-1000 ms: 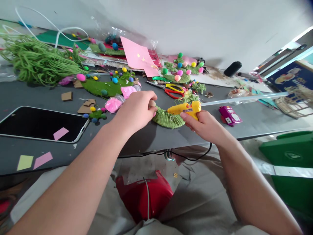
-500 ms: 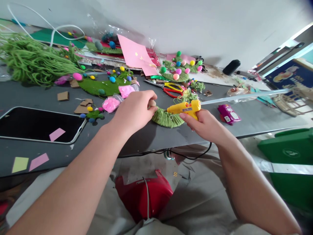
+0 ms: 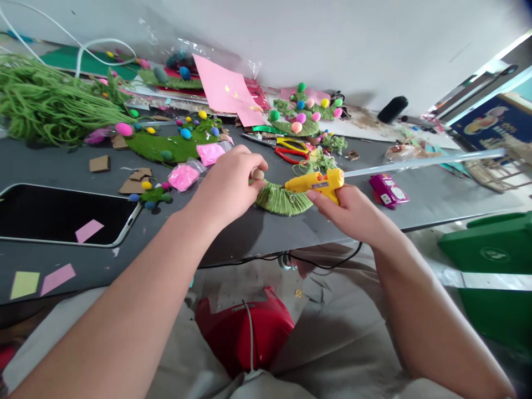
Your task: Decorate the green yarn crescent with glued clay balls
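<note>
My left hand (image 3: pixel 235 185) is closed, with a small beige ball (image 3: pixel 257 174) pinched between thumb and fingers. Just beside and partly behind it lies a curved piece wrapped in green yarn (image 3: pixel 285 200); its left end is hidden by the hand. Wrapped around the handle of a yellow hot glue gun (image 3: pixel 313 182) is my right hand (image 3: pixel 347 208). The gun's nozzle points left, over the upper edge of the yarn-wrapped piece. A long clear glue stick (image 3: pixel 424 162) sticks out from the back of the gun.
Behind my hands lie scissors (image 3: pixel 291 151) and a decorated green piece (image 3: pixel 303 127). Pink foam packets (image 3: pixel 185 176) and a phone (image 3: pixel 62 213) are to the left. A purple packet (image 3: pixel 388 191) sits on the right, above green bins (image 3: pixel 490 244). A black cord (image 3: pixel 332 268) hangs at the table edge.
The view has shifted slightly, so the table items sit a little further left. Both hands keep their grips, and the glue gun's nozzle stays over the yarn-wrapped piece.
</note>
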`<state>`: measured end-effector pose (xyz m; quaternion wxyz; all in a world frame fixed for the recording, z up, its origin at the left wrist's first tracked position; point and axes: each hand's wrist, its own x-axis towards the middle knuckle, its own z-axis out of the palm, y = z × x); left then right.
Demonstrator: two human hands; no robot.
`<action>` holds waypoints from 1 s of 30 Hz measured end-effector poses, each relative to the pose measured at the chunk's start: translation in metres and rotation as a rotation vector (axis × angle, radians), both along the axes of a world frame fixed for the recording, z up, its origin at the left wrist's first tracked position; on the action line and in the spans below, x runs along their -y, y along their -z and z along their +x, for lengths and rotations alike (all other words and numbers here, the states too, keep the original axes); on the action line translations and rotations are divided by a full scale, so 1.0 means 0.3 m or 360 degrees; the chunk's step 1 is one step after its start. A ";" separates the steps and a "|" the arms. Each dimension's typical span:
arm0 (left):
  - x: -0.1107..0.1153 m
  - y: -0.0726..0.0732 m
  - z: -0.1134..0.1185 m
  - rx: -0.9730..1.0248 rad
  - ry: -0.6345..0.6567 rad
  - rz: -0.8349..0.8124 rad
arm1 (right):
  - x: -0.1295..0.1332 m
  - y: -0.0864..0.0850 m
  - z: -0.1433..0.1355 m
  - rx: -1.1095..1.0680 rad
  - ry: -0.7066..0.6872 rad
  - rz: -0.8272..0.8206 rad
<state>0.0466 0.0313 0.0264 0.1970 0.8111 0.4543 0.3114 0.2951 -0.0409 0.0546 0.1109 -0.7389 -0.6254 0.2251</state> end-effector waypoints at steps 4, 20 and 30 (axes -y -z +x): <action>0.005 0.002 0.011 -0.0007 0.0056 -0.0035 | 0.008 -0.008 0.020 0.0024 -0.0024 0.0008; 0.009 0.072 0.117 -0.0417 0.0215 0.0063 | 0.056 -0.012 0.135 -0.0271 0.0054 0.0195; 0.010 0.087 0.127 -0.0467 0.0130 0.0130 | 0.065 -0.013 0.141 -0.0266 0.0002 0.0198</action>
